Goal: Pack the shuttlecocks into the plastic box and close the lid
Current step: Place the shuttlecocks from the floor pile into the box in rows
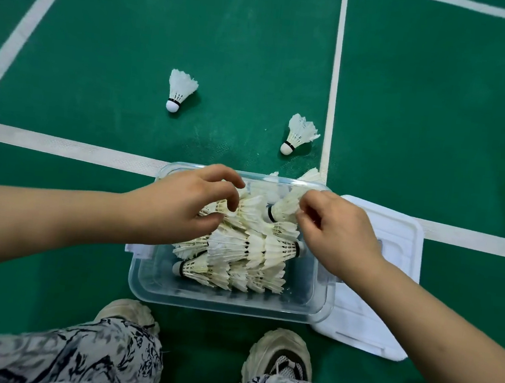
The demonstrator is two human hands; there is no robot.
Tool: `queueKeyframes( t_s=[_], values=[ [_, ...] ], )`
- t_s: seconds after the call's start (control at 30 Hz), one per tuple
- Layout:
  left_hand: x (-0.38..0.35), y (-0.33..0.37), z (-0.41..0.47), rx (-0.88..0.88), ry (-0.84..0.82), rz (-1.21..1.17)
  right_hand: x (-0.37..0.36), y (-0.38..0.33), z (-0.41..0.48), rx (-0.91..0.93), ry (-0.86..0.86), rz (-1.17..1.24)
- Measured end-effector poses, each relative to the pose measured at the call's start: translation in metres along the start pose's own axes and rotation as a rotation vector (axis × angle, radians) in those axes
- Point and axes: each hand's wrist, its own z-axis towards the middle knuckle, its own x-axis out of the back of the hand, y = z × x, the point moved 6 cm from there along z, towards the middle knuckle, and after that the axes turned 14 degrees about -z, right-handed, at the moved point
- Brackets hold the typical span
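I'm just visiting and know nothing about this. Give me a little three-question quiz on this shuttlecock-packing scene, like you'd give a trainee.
1. True or false: the white lid is already closed on the plastic box.
2. Besides the nested shuttlecocks in the box, how many loose shuttlecocks lie on the green floor well clear of it?
3. The right hand pinches a single shuttlecock by its: A) cork, B) feathers, C) black band.
Key: 1 false, it lies beside the box; 2 two; 3 B.
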Motion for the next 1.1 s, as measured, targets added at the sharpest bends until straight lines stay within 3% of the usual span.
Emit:
queueKeyframes(
  t_s=[0.27,0.8,1.1],
  values=[
    [-0.005,-0.007,0.005,0.027,-0.035,0.027,-0.025,-0.016,0.009,-0.052,-0.132,0.15],
    [-0.037,-0.018,0.015,0.107,-0.321,0.157,-0.053,-0.017,0.016,-0.035,-0.225,-0.093],
    [-0.032,-0.008,0.009,0.079,-0.307,0.186,-0.04,-0.02,0.012,0.017,-0.21,-0.166]
  ],
)
